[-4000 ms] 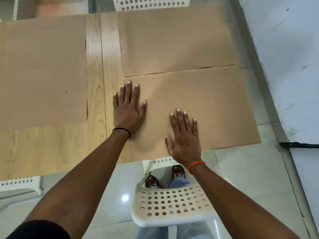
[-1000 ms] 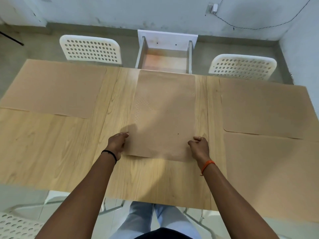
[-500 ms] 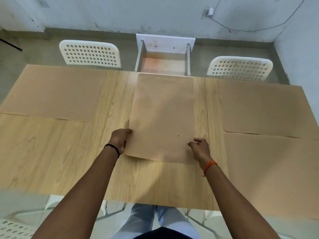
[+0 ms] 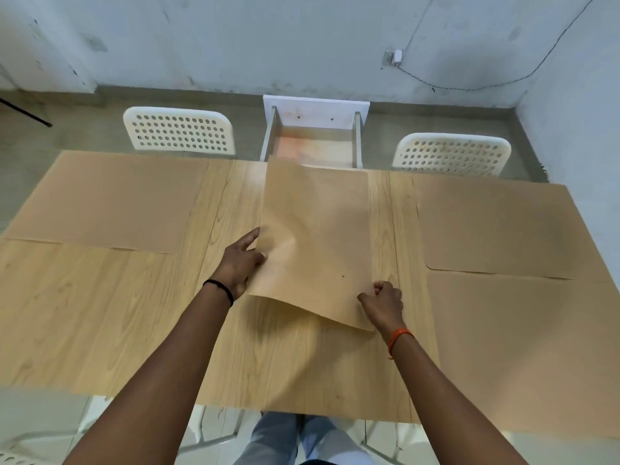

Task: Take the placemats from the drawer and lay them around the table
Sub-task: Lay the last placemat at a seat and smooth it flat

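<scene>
Tan placemat in hand: the middle placemat (image 4: 315,236) sits at the centre of the frame, its near edge lifted off the wooden table (image 4: 110,317) and sagging in a curve, its far edge reaching the table's far side.
Left hand: the left hand (image 4: 239,263) is at the mat's left edge, thumb on top, fingers spread along and under the edge, pinching it; a black band is on the wrist.
Right hand: the right hand (image 4: 382,300) is curled into a loose fist at the mat's near right corner, gripping that corner; an orange band is on the wrist.
Arms: both forearms reach forward from the bottom of the frame, nearly parallel.
Placemats counted: four in all; one at upper left (image 4: 110,199), one at upper right (image 4: 496,229), one at lower right (image 4: 523,350), plus the held one.
Chairs counted: two white perforated chair backs beyond the table, left (image 4: 177,132) and right (image 4: 453,156).
Drawer: one open white drawer (image 4: 315,112) at top centre, between the chairs.
</scene>
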